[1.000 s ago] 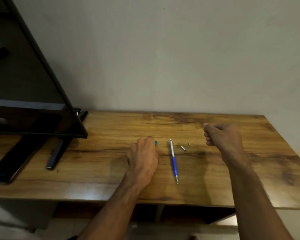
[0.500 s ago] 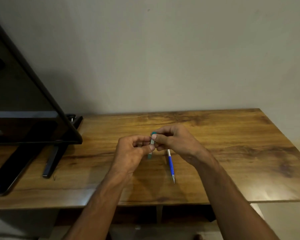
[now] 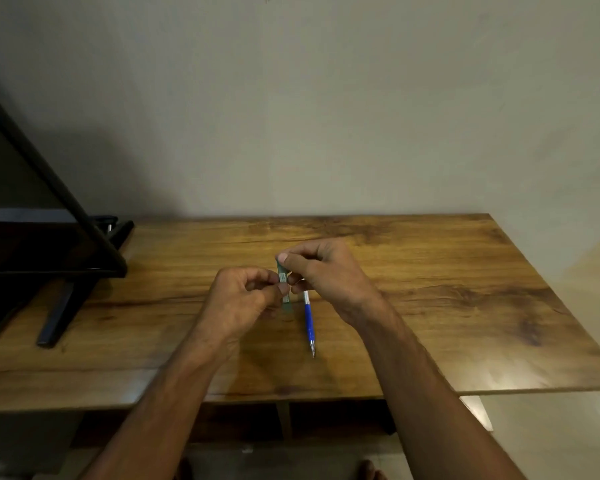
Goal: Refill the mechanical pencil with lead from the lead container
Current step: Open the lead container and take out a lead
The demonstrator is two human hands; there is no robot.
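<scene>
Head view
Lead container (image 3: 284, 285): slim, greenish with a pale label, nearly upright above the table (image 3: 430, 306); contents not visible.
Left hand (image 3: 243, 299): thumb and fingertips pinched on the lower part of the container.
Right hand (image 3: 326, 271): thumb and fingers pinched on the top end of the container.
Mechanical pencil (image 3: 308, 318): blue and white, flat on the table just right of the container, tip toward the near edge, upper end hidden under the right hand.
Dark screen (image 3: 32, 237): on its stand at the left, well apart.
</scene>
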